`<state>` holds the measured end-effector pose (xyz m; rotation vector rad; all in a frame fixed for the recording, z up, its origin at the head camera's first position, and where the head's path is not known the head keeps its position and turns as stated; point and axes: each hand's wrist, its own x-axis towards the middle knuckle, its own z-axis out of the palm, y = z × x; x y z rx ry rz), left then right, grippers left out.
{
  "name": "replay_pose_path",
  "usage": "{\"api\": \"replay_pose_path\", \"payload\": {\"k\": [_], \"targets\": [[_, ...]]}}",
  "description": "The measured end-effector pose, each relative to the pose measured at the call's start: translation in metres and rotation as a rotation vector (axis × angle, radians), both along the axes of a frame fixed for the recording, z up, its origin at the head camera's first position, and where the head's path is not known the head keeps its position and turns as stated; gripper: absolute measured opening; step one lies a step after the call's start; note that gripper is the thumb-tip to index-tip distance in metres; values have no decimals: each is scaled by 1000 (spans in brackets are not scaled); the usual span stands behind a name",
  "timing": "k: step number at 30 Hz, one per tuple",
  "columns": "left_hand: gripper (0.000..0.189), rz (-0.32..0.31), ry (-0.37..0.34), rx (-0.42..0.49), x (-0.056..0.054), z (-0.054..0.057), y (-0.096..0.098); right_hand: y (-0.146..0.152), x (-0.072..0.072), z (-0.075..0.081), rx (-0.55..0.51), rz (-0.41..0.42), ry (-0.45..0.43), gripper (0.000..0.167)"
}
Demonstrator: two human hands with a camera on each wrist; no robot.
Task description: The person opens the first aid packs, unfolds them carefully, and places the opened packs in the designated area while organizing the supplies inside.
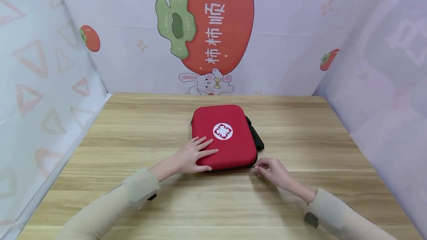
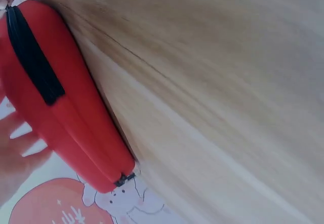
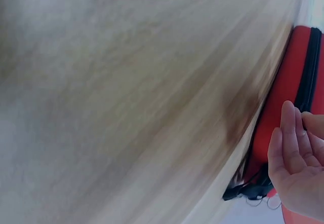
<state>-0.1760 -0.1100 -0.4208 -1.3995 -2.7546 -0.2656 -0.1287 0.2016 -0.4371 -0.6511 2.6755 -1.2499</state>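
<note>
A red zip-up case (image 1: 223, 116) with a white round emblem lies flat, its black handle strap (image 1: 256, 136) on the right side. My left hand (image 1: 193, 156) rests on the lid's near left part with fingers spread. At the near right corner my right hand (image 1: 273, 171) pinches the zipper pull (image 1: 254, 166) between thumb and finger. The right wrist view shows these fingers at the black zipper (image 3: 309, 72). In the left wrist view part of the zipper (image 2: 33, 57) runs along the case's side, ending where red fabric covers the seam.
The case sits on a wood-grain table (image 1: 150, 121). Behind it stands a white backdrop (image 1: 283, 47) printed with a large persimmon and a rabbit. Printed white sheets (image 1: 40, 84) also hang at both sides.
</note>
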Motion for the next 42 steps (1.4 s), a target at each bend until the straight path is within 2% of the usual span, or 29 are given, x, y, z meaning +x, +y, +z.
{"api": "replay_pose_path", "payload": {"k": [4,7,13,17,21,26,33,36,42], "targets": [[59,-74,-6,8,3,2,-12,3,-6,-1,-9,5,4,6],[57,-128,22,8,5,4,-16,5,-12,0,2,-1,24,6],[52,-206,91,22,14,4,-13,12,-28,0,33,-38,49,6],[50,-236,96,44,19,4,-7,14,-42,1,30,-62,44,7],[49,-249,79,37,23,5,3,14,-55,3,16,-85,13,9],[49,-264,44,13,26,6,17,10,-71,4,27,-105,28,11],[52,-276,-36,-74,25,14,31,0,-88,5,55,-141,12,12],[54,-267,-67,-107,23,17,37,-3,-94,5,42,-142,18,12],[57,-217,-80,-129,18,19,51,-4,-108,3,13,-140,59,10]]}}
